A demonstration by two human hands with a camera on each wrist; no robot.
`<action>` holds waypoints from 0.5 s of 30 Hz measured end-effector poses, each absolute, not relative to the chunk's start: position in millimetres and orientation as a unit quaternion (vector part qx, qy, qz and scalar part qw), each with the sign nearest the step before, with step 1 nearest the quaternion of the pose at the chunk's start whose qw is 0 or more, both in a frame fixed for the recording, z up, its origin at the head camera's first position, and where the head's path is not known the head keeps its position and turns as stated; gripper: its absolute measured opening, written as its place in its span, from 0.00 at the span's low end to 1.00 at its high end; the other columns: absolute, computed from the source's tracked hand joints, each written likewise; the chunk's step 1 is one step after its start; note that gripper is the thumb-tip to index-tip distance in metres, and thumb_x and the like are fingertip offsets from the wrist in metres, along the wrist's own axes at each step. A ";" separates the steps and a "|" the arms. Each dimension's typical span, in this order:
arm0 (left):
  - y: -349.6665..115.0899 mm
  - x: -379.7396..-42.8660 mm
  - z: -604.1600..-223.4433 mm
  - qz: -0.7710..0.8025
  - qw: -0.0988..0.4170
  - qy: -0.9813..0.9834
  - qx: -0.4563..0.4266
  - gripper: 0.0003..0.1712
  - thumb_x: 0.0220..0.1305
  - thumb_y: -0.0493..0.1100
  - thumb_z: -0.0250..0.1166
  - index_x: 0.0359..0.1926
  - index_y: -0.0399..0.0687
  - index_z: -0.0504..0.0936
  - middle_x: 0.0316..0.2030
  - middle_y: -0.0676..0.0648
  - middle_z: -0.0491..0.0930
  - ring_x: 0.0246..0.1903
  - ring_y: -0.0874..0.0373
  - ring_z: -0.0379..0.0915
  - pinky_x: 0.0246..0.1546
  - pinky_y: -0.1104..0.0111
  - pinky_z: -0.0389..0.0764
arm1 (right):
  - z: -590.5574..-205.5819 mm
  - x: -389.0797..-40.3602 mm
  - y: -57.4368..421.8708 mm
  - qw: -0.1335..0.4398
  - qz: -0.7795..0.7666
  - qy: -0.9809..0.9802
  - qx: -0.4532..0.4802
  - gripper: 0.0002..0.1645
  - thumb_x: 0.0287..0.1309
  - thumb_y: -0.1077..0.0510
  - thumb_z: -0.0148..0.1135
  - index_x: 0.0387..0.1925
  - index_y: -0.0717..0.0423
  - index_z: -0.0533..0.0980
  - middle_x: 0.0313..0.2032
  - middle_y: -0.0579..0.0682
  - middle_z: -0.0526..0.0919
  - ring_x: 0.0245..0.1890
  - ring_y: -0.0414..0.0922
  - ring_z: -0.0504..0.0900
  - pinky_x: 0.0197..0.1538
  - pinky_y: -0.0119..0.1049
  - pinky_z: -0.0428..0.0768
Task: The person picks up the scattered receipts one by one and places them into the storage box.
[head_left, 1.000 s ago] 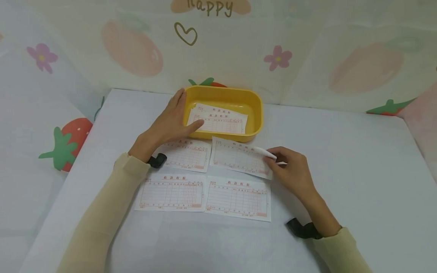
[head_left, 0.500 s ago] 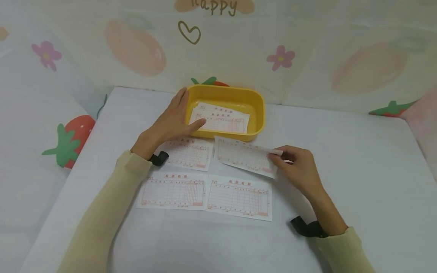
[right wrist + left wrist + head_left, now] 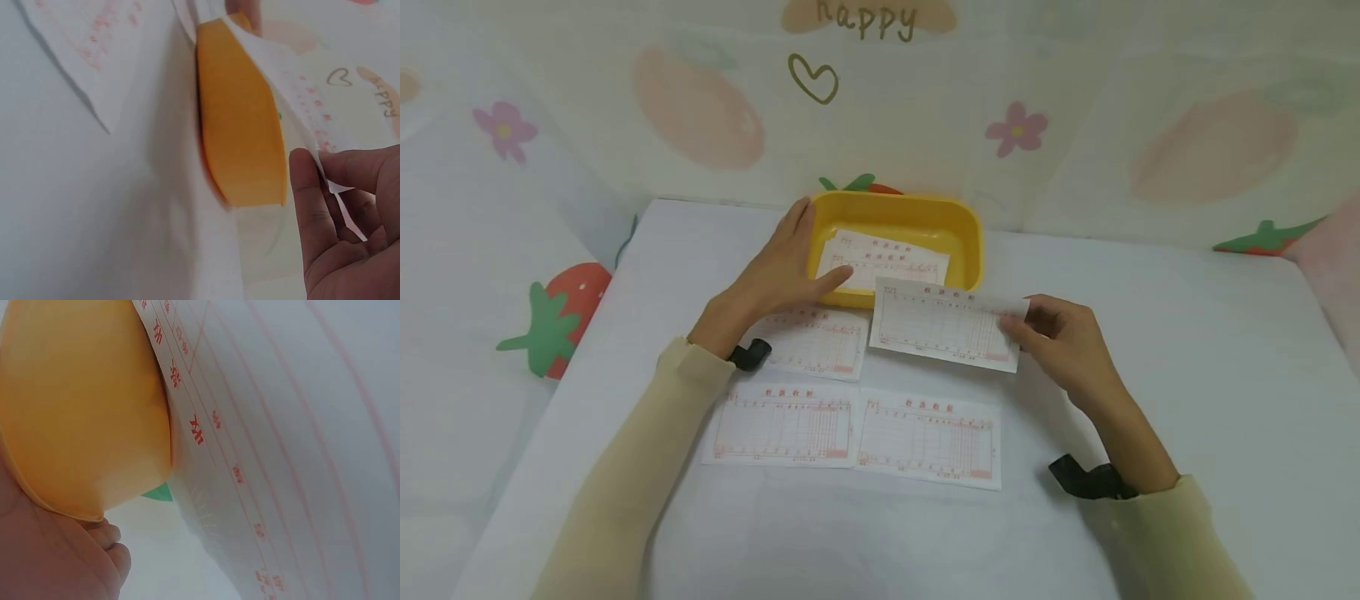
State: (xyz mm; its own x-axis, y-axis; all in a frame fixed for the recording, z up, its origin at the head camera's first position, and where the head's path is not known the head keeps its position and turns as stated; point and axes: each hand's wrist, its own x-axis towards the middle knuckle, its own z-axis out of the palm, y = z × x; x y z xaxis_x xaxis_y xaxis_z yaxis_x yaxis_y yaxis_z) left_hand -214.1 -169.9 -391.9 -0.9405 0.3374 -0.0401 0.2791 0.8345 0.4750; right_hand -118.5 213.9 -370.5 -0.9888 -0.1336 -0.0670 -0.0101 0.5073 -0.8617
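My right hand [image 3: 1067, 342] pinches the right end of a printed receipt slip [image 3: 936, 325] between thumb and fingers. That slip is tilted and raised, its upper edge overlapping the front of the yellow plastic tub [image 3: 966, 250] in the head view. My left hand [image 3: 775, 262] holds the tub's left end, fingers along the outer side and thumb over the front rim. Inside the tub lie several matching slips [image 3: 891, 265]. In the right wrist view, thumb and fingertips [image 3: 303, 165] meet on the slip's corner.
Three more receipt slips lie flat on the white table: one at the left [image 3: 820, 346], partly under my left wrist, and two in front, a left slip [image 3: 782, 425] and a right slip [image 3: 932, 437]. A patterned cloth wall [image 3: 910, 108] rises behind the tub.
My right hand has lifted the slip from the back right spot, its bent corner flattening out, and raised it toward the tub's front. The left hand has stayed on the tub.
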 end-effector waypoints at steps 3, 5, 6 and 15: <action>-168.2 -214.2 -391.1 0.234 0.059 0.957 0.162 0.67 0.68 0.74 0.58 0.86 0.44 0.29 0.87 0.42 0.28 0.87 0.44 0.33 0.86 0.47 0.48 | -367.2 -125.2 214.8 0.072 -0.523 0.849 -0.028 0.21 0.71 0.52 0.68 0.56 0.63 0.82 0.51 0.60 0.85 0.40 0.38 0.86 0.46 0.25 0.88; -169.0 -213.0 -391.4 0.237 0.057 0.957 0.161 0.67 0.69 0.74 0.58 0.86 0.44 0.30 0.87 0.42 0.29 0.87 0.43 0.34 0.86 0.47 0.48 | -365.1 -130.0 212.3 0.074 -0.532 0.843 -0.024 0.22 0.71 0.51 0.68 0.56 0.64 0.81 0.51 0.60 0.84 0.40 0.37 0.86 0.46 0.25 0.88; -169.4 -212.6 -391.3 0.238 0.055 0.956 0.161 0.67 0.68 0.74 0.58 0.86 0.44 0.30 0.87 0.42 0.30 0.86 0.43 0.35 0.86 0.47 0.49 | -363.8 -132.5 210.9 0.075 -0.535 0.841 -0.023 0.22 0.71 0.51 0.68 0.55 0.65 0.81 0.51 0.59 0.84 0.40 0.37 0.86 0.47 0.24 0.88; -168.4 -212.6 -391.5 0.239 0.056 0.956 0.162 0.67 0.68 0.74 0.57 0.86 0.44 0.30 0.87 0.42 0.30 0.86 0.43 0.34 0.86 0.47 0.49 | -347.2 -156.4 200.2 0.048 -0.533 0.845 -0.015 0.23 0.71 0.49 0.68 0.56 0.62 0.82 0.45 0.48 0.84 0.41 0.41 0.83 0.47 0.24 0.87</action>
